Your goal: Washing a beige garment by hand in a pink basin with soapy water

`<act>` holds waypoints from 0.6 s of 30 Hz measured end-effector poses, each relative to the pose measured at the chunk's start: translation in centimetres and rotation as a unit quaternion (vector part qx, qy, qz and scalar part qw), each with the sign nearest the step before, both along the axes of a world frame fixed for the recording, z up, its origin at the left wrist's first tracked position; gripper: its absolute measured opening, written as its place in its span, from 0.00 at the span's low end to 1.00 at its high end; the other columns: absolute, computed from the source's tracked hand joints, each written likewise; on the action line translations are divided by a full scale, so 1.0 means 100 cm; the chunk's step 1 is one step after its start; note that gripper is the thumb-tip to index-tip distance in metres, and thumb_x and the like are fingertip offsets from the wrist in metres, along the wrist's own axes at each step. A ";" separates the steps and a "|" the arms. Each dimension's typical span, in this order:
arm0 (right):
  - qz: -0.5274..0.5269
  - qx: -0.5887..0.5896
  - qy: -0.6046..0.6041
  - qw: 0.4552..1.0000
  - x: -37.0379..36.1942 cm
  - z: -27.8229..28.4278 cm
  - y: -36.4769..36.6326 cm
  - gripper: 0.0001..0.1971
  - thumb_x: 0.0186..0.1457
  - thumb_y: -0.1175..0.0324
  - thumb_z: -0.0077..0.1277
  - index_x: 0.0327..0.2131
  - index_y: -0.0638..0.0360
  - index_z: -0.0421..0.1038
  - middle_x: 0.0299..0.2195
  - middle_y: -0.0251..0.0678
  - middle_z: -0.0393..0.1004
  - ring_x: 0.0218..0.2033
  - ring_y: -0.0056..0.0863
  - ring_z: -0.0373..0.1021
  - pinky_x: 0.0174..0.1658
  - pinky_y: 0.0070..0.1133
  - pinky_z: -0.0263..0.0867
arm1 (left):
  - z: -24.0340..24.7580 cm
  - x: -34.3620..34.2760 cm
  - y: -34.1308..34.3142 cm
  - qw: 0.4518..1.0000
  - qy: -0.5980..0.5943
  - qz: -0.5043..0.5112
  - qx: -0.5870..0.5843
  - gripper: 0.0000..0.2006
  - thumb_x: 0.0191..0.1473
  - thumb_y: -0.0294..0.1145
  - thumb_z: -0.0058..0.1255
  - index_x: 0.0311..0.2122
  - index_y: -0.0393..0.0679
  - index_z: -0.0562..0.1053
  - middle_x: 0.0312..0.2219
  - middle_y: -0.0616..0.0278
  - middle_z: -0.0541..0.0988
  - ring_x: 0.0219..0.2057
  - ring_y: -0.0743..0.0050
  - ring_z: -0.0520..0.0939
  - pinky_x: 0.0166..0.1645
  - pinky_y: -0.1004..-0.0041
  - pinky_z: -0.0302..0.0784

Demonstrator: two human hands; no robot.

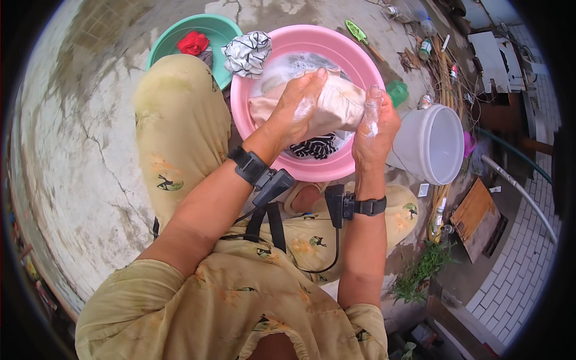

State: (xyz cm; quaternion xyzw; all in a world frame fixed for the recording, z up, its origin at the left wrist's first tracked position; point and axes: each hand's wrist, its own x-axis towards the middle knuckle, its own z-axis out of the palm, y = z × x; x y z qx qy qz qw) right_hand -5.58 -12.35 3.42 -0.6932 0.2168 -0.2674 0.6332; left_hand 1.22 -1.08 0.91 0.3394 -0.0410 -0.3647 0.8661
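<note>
Between my two hands a pale pink, satiny piece of cloth (336,103) is stretched above a pink basin (355,51). My left hand (298,103) grips its left part, fingers mostly hidden behind the cloth. My right hand (375,123) is closed on the right end, thumb on top. White suds cling to both hands. Below lie soapy water (294,63) and a black-and-white striped cloth (316,147) inside the basin. A white garment with dark lines (246,54) hangs bunched over the basin's left rim.
A green basin (174,33) holding a red cloth (193,42) stands at the far left. To the right are a white bucket (444,144) and a green plastic piece (396,93). A green brush (356,31) lies beyond the pink basin. Sticks and bottles (425,48) litter the far right.
</note>
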 end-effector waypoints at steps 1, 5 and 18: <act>0.002 0.001 -0.001 1.000 0.001 0.003 0.013 0.12 0.59 0.64 0.46 0.33 0.66 0.69 0.26 0.30 0.72 0.26 0.14 0.66 0.32 0.15 0.64 | -0.003 0.002 -0.001 1.000 0.009 0.015 0.009 0.18 0.60 0.40 0.41 0.43 0.33 0.68 0.37 0.58 0.76 0.36 0.74 0.78 0.40 0.76 0.75; 0.020 -0.332 0.000 0.943 0.007 0.006 0.042 0.15 0.56 0.64 0.49 0.20 0.63 0.67 0.14 0.32 0.65 0.15 0.22 0.61 0.20 0.21 0.57 | -0.010 -0.007 -0.001 0.995 0.076 0.010 0.067 0.16 0.58 0.43 0.41 0.35 0.38 0.70 0.28 0.63 0.75 0.28 0.78 0.75 0.32 0.78 0.71; -0.041 -0.491 0.056 0.868 0.025 -0.016 0.018 0.14 0.52 0.69 0.51 0.15 0.59 0.64 0.12 0.41 0.65 0.13 0.39 0.64 0.18 0.29 0.59 | -0.013 -0.035 -0.010 0.970 0.034 0.050 0.235 0.14 0.56 0.42 0.42 0.29 0.40 0.71 0.22 0.66 0.71 0.23 0.77 0.71 0.28 0.73 0.67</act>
